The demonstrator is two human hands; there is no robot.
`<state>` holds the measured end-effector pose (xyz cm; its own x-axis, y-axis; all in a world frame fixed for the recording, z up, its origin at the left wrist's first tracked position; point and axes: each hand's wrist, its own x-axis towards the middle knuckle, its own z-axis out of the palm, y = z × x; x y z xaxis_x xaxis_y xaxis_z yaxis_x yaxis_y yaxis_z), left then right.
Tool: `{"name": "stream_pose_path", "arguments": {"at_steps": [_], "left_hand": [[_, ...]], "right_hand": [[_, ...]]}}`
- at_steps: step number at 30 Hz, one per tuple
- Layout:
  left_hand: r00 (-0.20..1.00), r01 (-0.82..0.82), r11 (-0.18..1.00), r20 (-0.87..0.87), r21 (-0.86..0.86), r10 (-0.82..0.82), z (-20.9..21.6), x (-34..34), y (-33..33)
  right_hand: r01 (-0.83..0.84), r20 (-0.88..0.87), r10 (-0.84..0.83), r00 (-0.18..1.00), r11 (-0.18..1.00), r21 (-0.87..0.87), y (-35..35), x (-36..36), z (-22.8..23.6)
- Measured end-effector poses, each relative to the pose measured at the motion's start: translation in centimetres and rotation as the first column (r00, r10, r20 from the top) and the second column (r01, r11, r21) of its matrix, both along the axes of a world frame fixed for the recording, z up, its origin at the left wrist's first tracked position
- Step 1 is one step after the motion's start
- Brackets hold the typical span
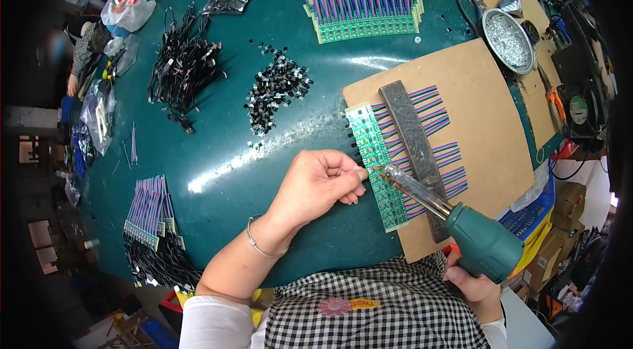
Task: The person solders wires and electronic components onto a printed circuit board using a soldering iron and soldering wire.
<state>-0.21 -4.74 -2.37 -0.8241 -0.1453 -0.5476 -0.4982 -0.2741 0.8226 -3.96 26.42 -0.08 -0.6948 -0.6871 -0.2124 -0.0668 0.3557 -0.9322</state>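
A green circuit board panel (377,171) lies on a brown board, with small black parts along its upper left edge and purple, green and pink wires running off its right side. A dark metal bar (414,131) rests across those wires. My left hand (320,184) is closed in a pinch at the panel's left edge; what sits between the fingertips is too small to make out. My right hand (471,283) grips a green soldering gun (484,243) from below. Its tip meets or hovers just over the panel near my left fingertips; contact cannot be told.
The brown board (491,112) covers the table's right side. A heap of small black parts (277,88) and a black cable bundle (184,65) lie at left. Wired panels (362,0) stand at the back, more wired boards (148,210) front left. A metal bowl (508,39) sits back right.
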Motion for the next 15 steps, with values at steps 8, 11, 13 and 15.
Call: {"name": "stream_pose_path", "arguments": {"at_steps": [8,11,13,15], "left_hand": [[1.0,-0.03,1.0,-0.004,-0.001,0.03,-0.17,0.08,0.18],[1.0,-0.025,1.0,-0.003,-0.008,0.025,-0.09,-0.03,0.15],[1.0,-0.021,1.0,0.008,-0.003,0.021,-0.05,-0.05,0.12],[1.0,-0.027,1.0,0.004,-0.003,0.027,-0.18,0.02,0.16]], "right_hand": [[0.017,0.038,-0.017,0.999,1.0,-0.002,-0.24,0.06,0.03],[-0.004,-0.01,0.004,1.0,1.0,-0.005,-0.58,0.0,0.14],[0.022,0.032,-0.021,0.999,1.0,-0.007,-0.87,-0.1,0.16],[-0.065,-0.05,0.066,0.997,0.998,0.012,-0.69,-0.69,-0.09]]}}
